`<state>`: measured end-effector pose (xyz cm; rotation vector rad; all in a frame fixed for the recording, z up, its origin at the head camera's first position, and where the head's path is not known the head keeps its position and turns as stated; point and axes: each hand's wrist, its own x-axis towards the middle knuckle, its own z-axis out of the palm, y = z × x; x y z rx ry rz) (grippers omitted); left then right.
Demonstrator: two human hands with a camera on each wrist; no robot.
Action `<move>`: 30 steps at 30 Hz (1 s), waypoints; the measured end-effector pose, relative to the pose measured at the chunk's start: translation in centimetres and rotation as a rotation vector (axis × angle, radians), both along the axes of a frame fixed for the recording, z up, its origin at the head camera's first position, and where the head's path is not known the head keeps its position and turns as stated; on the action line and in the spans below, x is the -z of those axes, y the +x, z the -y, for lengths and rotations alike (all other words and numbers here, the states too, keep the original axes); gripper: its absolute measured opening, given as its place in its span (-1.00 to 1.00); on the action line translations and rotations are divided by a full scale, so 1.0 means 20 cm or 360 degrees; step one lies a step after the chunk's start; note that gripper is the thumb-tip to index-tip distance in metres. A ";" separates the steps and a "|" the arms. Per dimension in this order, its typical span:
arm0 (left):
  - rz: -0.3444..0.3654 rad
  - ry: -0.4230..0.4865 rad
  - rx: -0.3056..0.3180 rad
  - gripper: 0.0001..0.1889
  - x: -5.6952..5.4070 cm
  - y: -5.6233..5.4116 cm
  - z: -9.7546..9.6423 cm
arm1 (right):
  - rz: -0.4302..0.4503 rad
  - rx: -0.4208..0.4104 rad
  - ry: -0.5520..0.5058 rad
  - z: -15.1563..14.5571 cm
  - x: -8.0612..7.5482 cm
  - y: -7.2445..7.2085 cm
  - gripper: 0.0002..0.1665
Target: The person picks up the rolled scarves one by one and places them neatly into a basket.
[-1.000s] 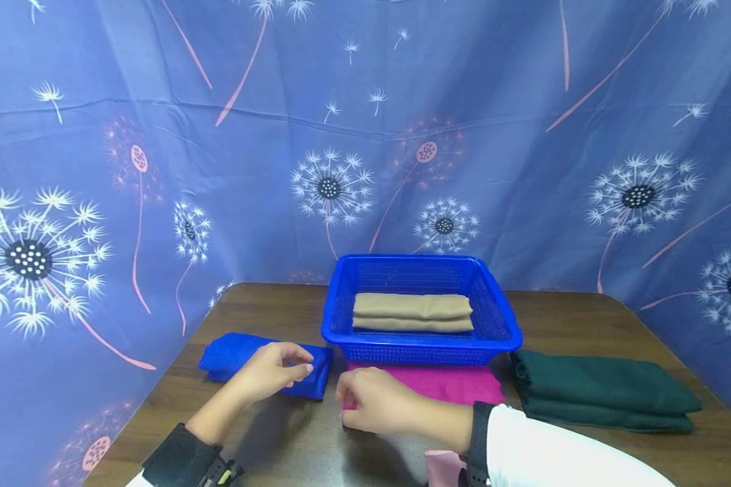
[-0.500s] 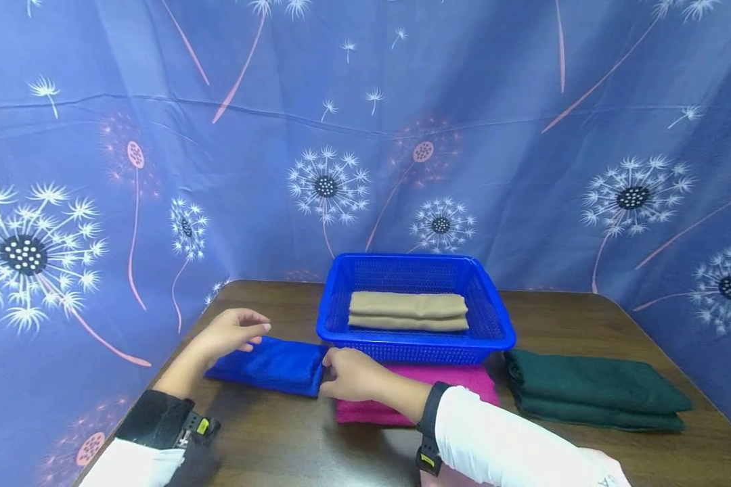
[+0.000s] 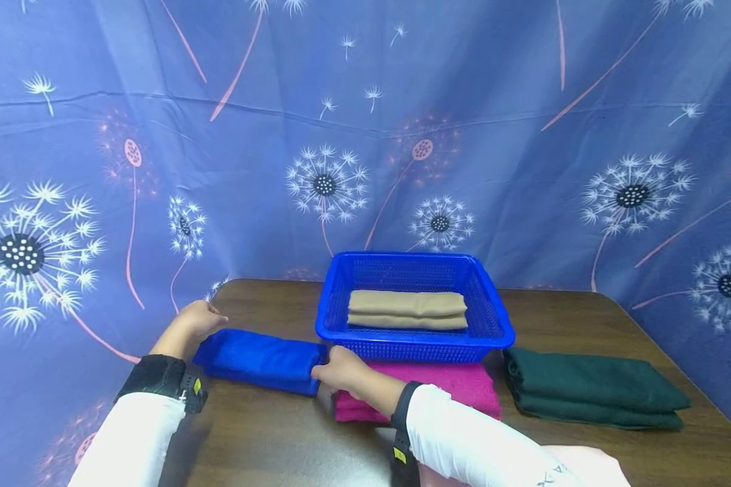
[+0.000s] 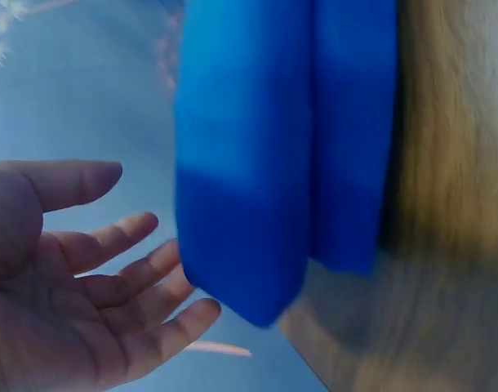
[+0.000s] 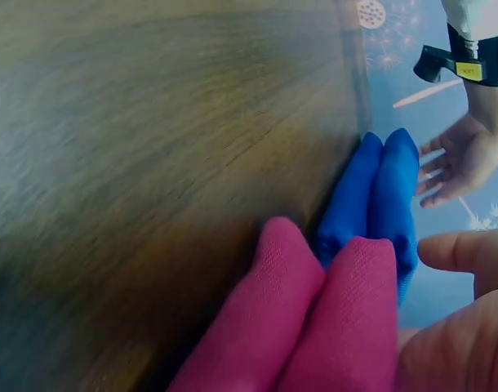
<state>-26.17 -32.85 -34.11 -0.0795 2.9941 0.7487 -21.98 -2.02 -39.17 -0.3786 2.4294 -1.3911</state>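
A folded blue cloth [image 3: 262, 360] lies on the left of the table. My left hand [image 3: 196, 321] is at its far left end; in the left wrist view that hand's fingers [image 4: 143, 286] are spread and loosely bent, with the tips right beside the cloth's edge. My right hand [image 3: 343, 370] is at the cloth's right end, over the left part of a folded magenta cloth [image 3: 445, 385]. In the right wrist view its thumb [image 5: 453, 249] is straight out at the near end of the blue cloth [image 5: 392, 192], while its other fingers are mostly hidden.
Behind the magenta cloth stands a blue plastic basket [image 3: 414, 343] with a folded beige cloth [image 3: 407, 304] inside. A folded dark green cloth [image 3: 593, 389] lies on the right of the wooden table [image 3: 268, 439]. A dandelion-patterned curtain [image 3: 250, 169] hangs behind the table.
My left hand has moved left and back, from over the blue cloth to its far left end. My right hand has moved left and back from the magenta cloth's front to the blue cloth's right end.
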 end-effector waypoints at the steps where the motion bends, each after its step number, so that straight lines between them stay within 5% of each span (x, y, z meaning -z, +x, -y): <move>1: 0.0040 0.0038 -0.0024 -0.54 0.01 0.00 0.01 | 0.0088 0.0035 -0.0077 0.01 0.00 0.00 -0.71; 6: 0.0330 0.0329 -0.0140 -0.33 0.06 -0.02 0.08 | 0.0377 0.0175 -0.0328 0.04 0.00 -0.03 -0.35; 12: 0.0687 0.0766 -0.0229 -0.28 0.17 0.00 0.17 | 0.0550 0.0198 -0.0406 0.08 0.01 -0.05 -0.20; 17: 0.0715 0.0961 -0.0244 -0.09 0.24 0.01 0.19 | 0.0606 0.0238 -0.0485 0.11 0.03 -0.06 -0.16; 30: 0.0746 0.1035 -0.0351 0.00 0.24 0.02 0.15 | 0.0624 0.0256 -0.0567 0.12 0.05 -0.07 -0.24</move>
